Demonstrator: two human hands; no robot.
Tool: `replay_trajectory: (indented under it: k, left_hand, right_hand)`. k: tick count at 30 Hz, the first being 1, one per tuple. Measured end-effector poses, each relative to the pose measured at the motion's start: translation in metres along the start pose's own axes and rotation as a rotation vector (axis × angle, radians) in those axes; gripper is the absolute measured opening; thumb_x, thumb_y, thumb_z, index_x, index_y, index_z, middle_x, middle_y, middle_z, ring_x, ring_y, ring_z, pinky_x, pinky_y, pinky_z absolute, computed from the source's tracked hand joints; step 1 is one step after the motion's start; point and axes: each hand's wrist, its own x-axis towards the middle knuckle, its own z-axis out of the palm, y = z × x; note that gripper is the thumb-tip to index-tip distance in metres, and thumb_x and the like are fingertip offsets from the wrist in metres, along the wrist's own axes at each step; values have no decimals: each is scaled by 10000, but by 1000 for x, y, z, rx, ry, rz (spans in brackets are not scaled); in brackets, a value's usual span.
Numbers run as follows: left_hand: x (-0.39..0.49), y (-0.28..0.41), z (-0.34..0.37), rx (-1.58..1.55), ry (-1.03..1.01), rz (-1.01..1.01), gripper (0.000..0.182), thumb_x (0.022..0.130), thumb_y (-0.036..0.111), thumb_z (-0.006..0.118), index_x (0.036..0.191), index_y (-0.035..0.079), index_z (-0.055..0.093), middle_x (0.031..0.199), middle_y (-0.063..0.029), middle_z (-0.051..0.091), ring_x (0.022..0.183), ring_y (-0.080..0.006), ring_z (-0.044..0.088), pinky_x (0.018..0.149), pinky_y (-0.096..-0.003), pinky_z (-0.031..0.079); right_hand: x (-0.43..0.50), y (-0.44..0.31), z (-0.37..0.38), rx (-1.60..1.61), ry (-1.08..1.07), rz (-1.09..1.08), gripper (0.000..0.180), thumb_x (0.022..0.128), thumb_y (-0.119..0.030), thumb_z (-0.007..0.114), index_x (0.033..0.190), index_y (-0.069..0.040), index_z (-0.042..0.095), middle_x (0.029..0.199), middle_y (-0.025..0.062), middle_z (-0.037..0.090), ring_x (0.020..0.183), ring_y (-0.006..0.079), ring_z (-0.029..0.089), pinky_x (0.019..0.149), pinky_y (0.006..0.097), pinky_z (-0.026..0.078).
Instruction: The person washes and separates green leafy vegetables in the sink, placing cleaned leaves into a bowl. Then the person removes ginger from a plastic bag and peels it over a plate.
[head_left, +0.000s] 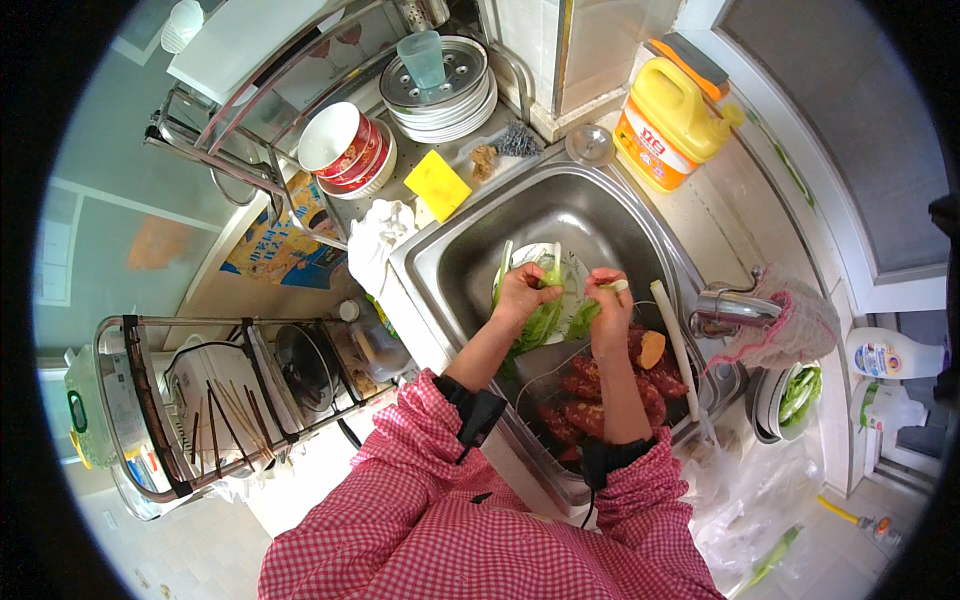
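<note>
Both hands work over a white patterned dish in the stainless steel sink. My left hand grips a leafy green vegetable by its pale stalk, the leaves hanging down. My right hand, just to the right, pinches a separate piece of leafy green with a pale stem end at the fingertips. Another pale stalk leans at the dish's left side. Red-skinned sweet potatoes lie in a wire basket under my right forearm, one with an orange cut face.
A pale tube stands along the sink's right side, near the mesh-draped faucet. Behind are a yellow sponge, stacked bowls, plates and a yellow detergent jug. Bowls of greens stand right; a dish rack stands left.
</note>
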Motion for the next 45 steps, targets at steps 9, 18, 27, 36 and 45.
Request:
replay_trajectory:
  k: [9,18,27,36,45]
  left_hand:
    - [2,-15,2,190,-121,52,207,684,-62,722,753,49,560,729,5,600,642,-78,547,542,-242,439]
    - [43,-97,-6,1144,28,62,272,749,144,646,1007,67,610,902,-168,640,841,-348,611,740,-425,479]
    - [67,-135,-16,1036,147,-171,246,741,131,653,966,38,620,897,-149,641,803,-296,611,704,-403,483]
    - [41,-55,16,119,129,20,56,852,85,574,846,31,559,745,6,554,668,-78,469,617,-247,395]
    - [2,18,52,9,177,85,91,863,91,582,906,21,541,807,-34,578,697,-110,528,634,-263,438]
  right_hand:
    - [3,10,6,-204,81,-139,119,842,-47,595,957,-20,579,833,0,560,742,75,498,668,223,417]
    - [-4,-17,-4,-198,246,-224,38,875,-78,561,874,-47,540,777,-13,509,661,60,423,592,224,363]
    - [-9,-25,-11,-304,193,-67,94,877,-105,546,897,-18,574,778,-18,525,673,53,435,604,214,360]
    - [1,-9,-10,-192,44,-43,76,868,-94,527,885,-33,568,818,18,560,708,81,497,679,236,403]
    - [10,32,16,-500,57,-169,132,789,-16,621,911,-14,572,741,23,570,653,113,530,610,275,441]
